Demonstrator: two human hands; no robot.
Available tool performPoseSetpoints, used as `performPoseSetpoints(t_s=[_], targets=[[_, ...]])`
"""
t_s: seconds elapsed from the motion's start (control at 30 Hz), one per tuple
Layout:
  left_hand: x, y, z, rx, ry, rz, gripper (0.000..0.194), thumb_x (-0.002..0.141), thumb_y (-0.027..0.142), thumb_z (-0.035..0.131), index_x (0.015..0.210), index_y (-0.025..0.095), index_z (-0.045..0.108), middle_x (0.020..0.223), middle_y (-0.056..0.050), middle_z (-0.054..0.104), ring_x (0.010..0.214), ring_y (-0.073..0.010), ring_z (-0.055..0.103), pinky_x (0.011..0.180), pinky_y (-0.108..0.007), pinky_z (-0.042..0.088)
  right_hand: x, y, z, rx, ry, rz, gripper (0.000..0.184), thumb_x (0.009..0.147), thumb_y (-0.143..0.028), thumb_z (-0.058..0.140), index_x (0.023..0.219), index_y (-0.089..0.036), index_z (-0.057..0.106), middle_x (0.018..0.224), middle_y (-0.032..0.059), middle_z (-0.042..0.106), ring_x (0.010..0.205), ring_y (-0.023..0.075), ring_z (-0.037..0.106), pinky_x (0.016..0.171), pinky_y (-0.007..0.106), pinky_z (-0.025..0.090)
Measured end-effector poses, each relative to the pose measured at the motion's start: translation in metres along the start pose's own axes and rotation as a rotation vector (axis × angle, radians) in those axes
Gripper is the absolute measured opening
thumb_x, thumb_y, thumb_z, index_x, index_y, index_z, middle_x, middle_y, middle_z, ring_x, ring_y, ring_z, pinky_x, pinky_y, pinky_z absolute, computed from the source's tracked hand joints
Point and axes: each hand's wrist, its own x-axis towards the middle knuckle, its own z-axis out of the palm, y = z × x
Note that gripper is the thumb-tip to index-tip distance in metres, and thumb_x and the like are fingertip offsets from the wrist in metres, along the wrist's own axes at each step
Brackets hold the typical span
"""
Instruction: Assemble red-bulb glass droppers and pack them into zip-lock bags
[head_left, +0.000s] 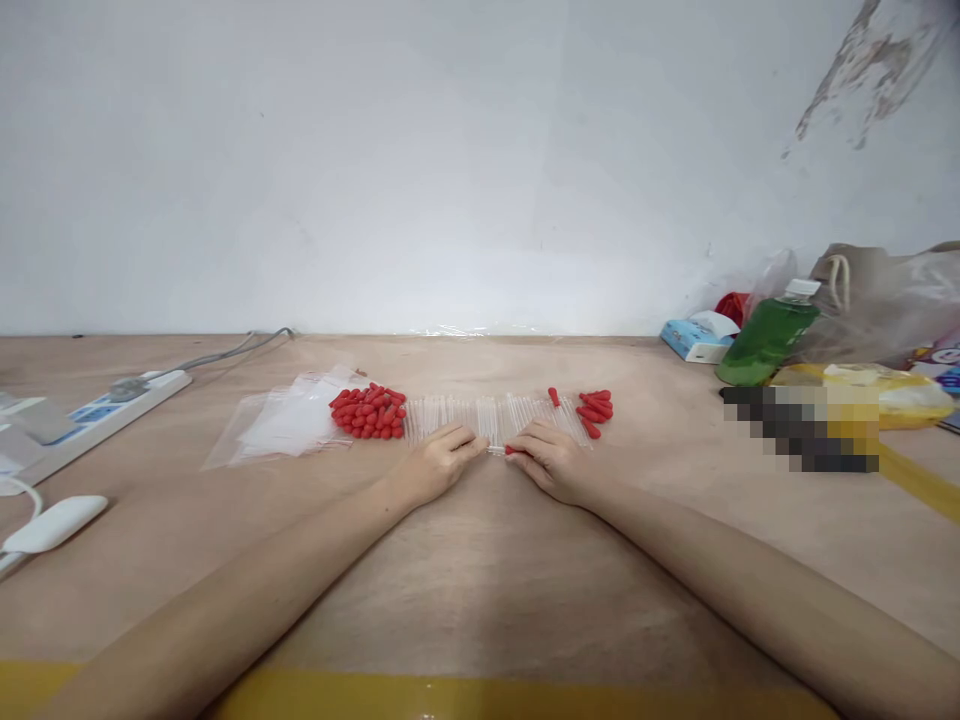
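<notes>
A row of clear plastic tubes [480, 413] lies across the middle of the wooden table [480, 560]. My left hand [439, 462] and my right hand [547, 460] meet at the row's near edge, pinching a thin clear tube [495, 450] between them. The right fingers also pinch a small red cap [511, 451] at the tube's end. A heap of red caps [369, 411] sits at the row's left end. A smaller group of red caps [594, 409] lies at the right end.
Clear plastic bags [289, 422] lie left of the caps. A white power strip [105, 410] and a white adapter [54, 523] sit far left. At the right stand a green bottle [765, 335], a blue tissue pack [694, 338] and bags [877, 300].
</notes>
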Motion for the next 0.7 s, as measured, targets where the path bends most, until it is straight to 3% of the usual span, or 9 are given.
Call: performPoseSetpoints(t_s=[0.53,0.7], targets=[[0.007,0.012,0.0,0.086,-0.105,-0.057,0.021,0.089,0.017,0.034,0.099,0.015,0.053,0.079,-0.004,0.053,0.074,-0.0144,0.049,0.067,-0.025,0.044,0.007,0.0,0.001,-0.065,-0.063,-0.015,0.021,0.085,-0.022,0.039,0.086,-0.014,0.058,0.074,0.0078,0.058,0.072,0.0175,0.049,0.067,0.033,0.041],[0.006,0.01,0.006,0.001,0.038,-0.09,0.021,0.089,0.02,0.038,0.103,0.016,0.053,0.077,-0.004,0.054,0.071,-0.0141,0.052,0.066,-0.025,0.046,0.013,0.006,-0.006,0.155,-0.063,0.102,0.019,0.084,-0.026,0.045,0.091,-0.02,0.062,0.076,0.0054,0.059,0.074,0.0163,0.053,0.068,0.032,0.044]])
